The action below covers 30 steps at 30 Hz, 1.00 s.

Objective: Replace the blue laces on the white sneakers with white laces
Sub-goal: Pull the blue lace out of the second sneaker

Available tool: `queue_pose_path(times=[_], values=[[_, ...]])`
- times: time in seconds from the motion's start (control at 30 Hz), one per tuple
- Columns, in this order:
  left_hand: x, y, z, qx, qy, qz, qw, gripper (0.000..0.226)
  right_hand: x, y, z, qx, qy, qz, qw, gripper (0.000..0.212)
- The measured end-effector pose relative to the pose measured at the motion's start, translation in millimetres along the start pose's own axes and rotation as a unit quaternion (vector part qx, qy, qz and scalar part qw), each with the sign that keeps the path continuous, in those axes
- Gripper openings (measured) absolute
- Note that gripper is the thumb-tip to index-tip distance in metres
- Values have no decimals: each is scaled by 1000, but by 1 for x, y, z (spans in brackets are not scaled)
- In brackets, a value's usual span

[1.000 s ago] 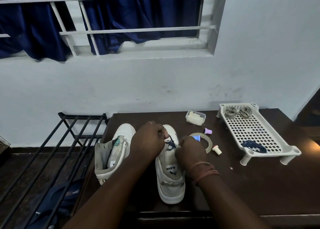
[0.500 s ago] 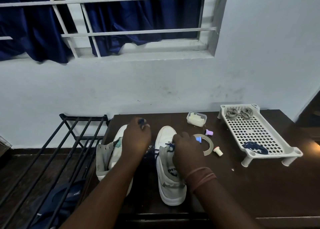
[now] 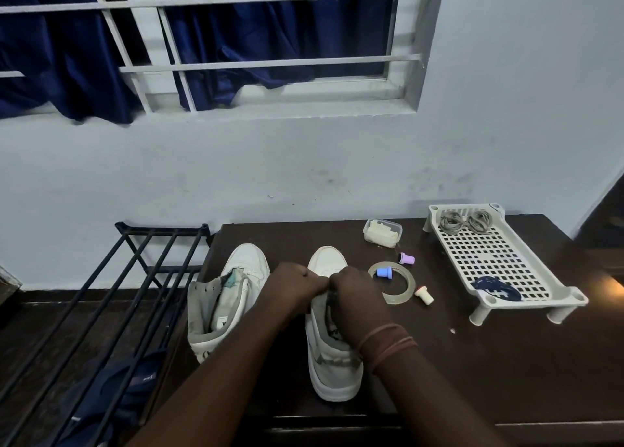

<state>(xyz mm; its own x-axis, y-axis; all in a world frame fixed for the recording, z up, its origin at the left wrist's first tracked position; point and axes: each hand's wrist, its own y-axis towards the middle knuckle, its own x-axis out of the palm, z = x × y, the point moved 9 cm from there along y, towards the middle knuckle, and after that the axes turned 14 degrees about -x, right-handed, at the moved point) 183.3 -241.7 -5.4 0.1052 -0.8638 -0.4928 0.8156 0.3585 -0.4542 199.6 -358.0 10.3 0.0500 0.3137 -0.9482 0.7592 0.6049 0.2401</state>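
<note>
Hands: we see both meeting knuckle to knuckle over the lacing area of the right sneaker.
Left hand: fingers curled; what they pinch we cannot tell.
Right hand: fingers curled down at the tongue; grip hidden. Thread bands on the wrist.
Blue lace: only a dark sliver shows between the hands; too small to tell.
Left sneaker: just left of the hands, unlaced, tongue open.
Table: dark wood, both sneakers toe-far on it.
Tape ring: just right of the hands, blue cap inside it.
White tray: far right; pale lace coils at its far end, dark blue bundle at its near end.
Lidded box: far, between sneaker and tray.
</note>
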Motion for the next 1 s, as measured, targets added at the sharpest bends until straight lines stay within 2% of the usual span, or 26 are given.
queue_pose_path(times=[0.07, 0.13, 0.2, 0.3, 0.43, 0.5, 0.6, 0.67, 0.73, 0.83, 0.9, 0.93, 1.0], values=[[6, 0, -6, -20, -2, -32, 999, 33, -1, 2, 2, 14, -4, 16, 1000, 28], [9, 2, -9, -9, 30, -14, 999, 32, 0, 3, 7, 22, -11, 39, 999, 37], [8, 7, -11, -11, 53, 16, 998, 28, 7, 2, 4, 10, -41, 20, 999, 27], [11, 9, -9, -22, 56, 1, 998, 14, 14, -3, 6, 16, -41, 5, 999, 7], [12, 11, -14, -38, -19, -20, 999, 13, 18, -5, 9, 39, -25, -4, 999, 9], [14, 10, -14, -26, -23, -32, 999, 19, 15, -3, 11, 42, -31, 4, 999, 9], [17, 12, -14, 3, -37, -36, 999, 42, 21, -5, 15, 56, -26, -5, 998, 12], [17, 16, -18, -4, -63, -29, 998, 45, 26, -5, 15, 53, 16, 3, 998, 12], [16, 16, -19, -13, -72, -27, 997, 42, 18, -5, 22, 78, 89, 67, 991, 15], [18, 18, -25, -56, -86, -39, 994, 28, -1, -12, 49, 175, 198, 183, 947, 27], [22, 22, -29, -72, -75, -61, 993, 34, -13, -14, 49, 165, 153, 224, 948, 17], [23, 22, -30, -75, -64, -68, 993, 36, -15, -12, 44, 146, 112, 213, 960, 11], [24, 21, -32, -76, -45, -75, 993, 39, -3, -7, 29, 87, 25, 149, 985, 23]])
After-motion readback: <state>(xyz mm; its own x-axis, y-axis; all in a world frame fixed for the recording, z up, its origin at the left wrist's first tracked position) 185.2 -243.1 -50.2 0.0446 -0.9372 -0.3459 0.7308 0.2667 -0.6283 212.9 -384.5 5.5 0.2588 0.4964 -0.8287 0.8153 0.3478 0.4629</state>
